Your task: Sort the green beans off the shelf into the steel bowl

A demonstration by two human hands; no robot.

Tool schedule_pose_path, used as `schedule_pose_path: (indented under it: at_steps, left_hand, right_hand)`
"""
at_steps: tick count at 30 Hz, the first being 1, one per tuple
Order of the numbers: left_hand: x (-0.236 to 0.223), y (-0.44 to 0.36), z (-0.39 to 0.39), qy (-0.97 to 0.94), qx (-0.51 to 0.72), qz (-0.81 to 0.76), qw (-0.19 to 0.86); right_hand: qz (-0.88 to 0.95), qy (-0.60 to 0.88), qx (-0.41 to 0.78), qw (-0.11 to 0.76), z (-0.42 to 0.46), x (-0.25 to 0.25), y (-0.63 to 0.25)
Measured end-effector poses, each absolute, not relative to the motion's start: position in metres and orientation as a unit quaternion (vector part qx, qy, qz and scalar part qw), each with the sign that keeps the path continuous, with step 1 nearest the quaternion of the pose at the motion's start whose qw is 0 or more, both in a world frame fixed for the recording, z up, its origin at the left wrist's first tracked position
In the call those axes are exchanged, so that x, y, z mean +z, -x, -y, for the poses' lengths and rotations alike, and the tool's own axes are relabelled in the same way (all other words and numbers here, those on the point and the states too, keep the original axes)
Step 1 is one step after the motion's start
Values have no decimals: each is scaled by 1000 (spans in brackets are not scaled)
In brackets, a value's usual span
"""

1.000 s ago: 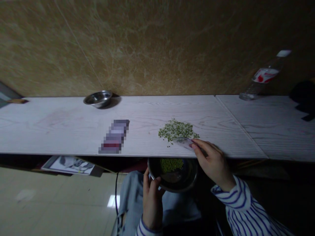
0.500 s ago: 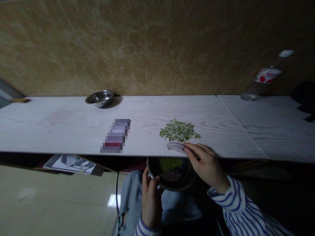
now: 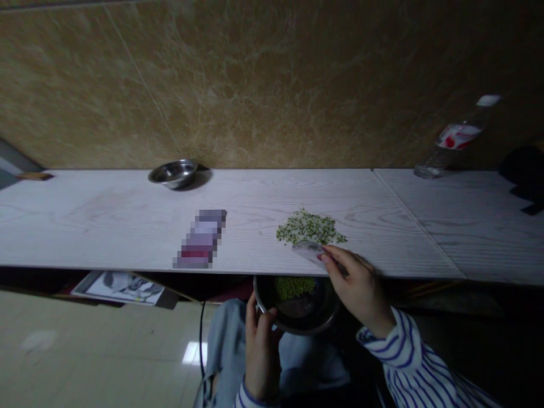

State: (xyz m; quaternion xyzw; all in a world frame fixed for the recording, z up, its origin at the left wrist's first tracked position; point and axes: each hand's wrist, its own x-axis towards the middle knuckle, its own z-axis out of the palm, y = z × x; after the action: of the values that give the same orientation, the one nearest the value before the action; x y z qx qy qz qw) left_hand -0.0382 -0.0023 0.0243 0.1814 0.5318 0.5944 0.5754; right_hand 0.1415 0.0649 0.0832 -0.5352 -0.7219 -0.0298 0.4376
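My left hand (image 3: 262,345) is closed on the left rim of a metal bowl (image 3: 312,327), held below the table's front edge over my lap. Green grains (image 3: 295,286), which look like mung beans, lie inside it. Between the thumb and fingers of my right hand (image 3: 359,283) is a thin, pale, see-through disc (image 3: 306,251), probably a plastic lid. It is tilted just above or on the tabletop, at the near edge of a spread pile of green grains mixed with white bits (image 3: 312,226). Whether the disc touches the pile I cannot tell.
A smaller steel bowl (image 3: 173,173) stands by the wall at the back left. A blurred-out flat object (image 3: 202,239) lies left of the pile. At the right stands a clear bottle (image 3: 457,137) with a white cap. An open drawer (image 3: 121,288) sits beneath the table (image 3: 106,226).
My right hand has turned the disc so that its face tips differently, close by the pile's near edge. My left hand keeps its hold on the bowl. The view has shifted slightly.
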Motion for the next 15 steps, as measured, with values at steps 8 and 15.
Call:
schedule_pose_path:
  at_steps: [8, 15]
  left_hand:
    - [22, 39, 3, -128, 601, -523, 591]
    - [21, 36, 0, -123, 603, -501, 609]
  right_hand:
    - [706, 558, -45, 434, -74, 78, -147]
    - [693, 568, -58, 440, -79, 83, -167]
